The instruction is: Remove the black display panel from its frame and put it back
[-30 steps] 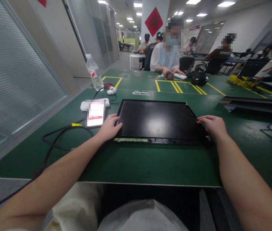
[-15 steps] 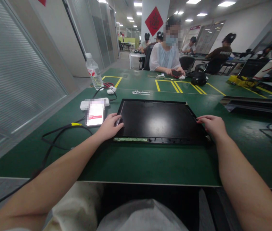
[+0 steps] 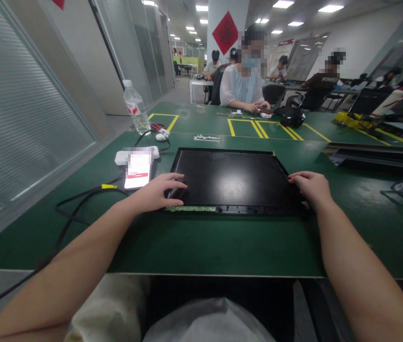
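Observation:
A black flat screen panel (image 3: 223, 178) lies on the green table, with a green circuit strip (image 3: 190, 209) along its near edge. Over its near left corner is my left hand (image 3: 157, 191), fingers apart and stretched out across the frame; whether they touch it I cannot tell. My right hand (image 3: 311, 186) pinches the panel's right edge between thumb and fingertips. Left of the panel, a lit phone (image 3: 138, 173) leans on a white object (image 3: 120, 157).
A water bottle (image 3: 137, 109), a red-handled tool (image 3: 158, 127) and black cables (image 3: 80, 199) are on the left. White parts (image 3: 206, 138) lie behind the panel. Long dark panels (image 3: 376, 159) lie at right. A person (image 3: 242, 85) sits opposite, hands on the table.
My left hand has shifted off the panel's left edge, and its fingers have straightened and spread over the near left corner. My right hand keeps its pinch. The view has shifted slightly.

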`<state>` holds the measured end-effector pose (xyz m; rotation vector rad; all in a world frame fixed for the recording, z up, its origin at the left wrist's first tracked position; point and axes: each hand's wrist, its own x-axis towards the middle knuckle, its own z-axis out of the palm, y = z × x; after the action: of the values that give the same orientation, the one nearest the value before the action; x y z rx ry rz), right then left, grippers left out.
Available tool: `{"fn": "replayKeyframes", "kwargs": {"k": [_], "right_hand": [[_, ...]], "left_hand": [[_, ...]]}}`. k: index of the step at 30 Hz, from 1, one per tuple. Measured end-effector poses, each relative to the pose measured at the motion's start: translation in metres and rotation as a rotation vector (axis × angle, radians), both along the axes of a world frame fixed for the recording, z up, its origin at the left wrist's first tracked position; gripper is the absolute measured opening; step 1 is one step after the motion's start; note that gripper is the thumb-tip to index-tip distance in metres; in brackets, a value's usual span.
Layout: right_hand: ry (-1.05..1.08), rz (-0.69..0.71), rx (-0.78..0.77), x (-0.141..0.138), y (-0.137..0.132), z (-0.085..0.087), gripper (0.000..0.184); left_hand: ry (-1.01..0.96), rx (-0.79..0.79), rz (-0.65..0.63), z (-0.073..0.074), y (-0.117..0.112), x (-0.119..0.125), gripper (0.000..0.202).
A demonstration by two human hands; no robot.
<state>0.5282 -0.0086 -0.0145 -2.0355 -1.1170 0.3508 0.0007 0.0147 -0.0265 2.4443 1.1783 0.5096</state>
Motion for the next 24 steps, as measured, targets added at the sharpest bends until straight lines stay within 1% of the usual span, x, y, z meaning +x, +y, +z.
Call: {"fn": "replayKeyframes", "kwargs": {"k": [3,8,13,19,24], "right_hand": [[0.011,-0.005,-0.010,-0.003,-0.001,0.002,0.018],[0.062,-0.021,0.000,-0.008,-0.003,0.005,0.020],[0.085,-0.014,0.024,-0.008,-0.002,0.003,0.021],[0.101,0.001,0.053,-0.003,0.001,-0.001,0.021],[0.140,0.001,0.043,0.001,0.004,-0.002,0.021]], "left_hand": [[-0.006,0.027,-0.040,0.003,-0.001,0.000,0.062],[0.007,0.025,-0.068,0.014,-0.009,0.006,0.052],[0.008,0.034,-0.116,0.022,-0.015,0.012,0.044],[0.007,0.055,-0.150,0.021,-0.014,0.012,0.037],[-0.011,0.114,-0.228,0.019,-0.013,0.010,0.034]]}}
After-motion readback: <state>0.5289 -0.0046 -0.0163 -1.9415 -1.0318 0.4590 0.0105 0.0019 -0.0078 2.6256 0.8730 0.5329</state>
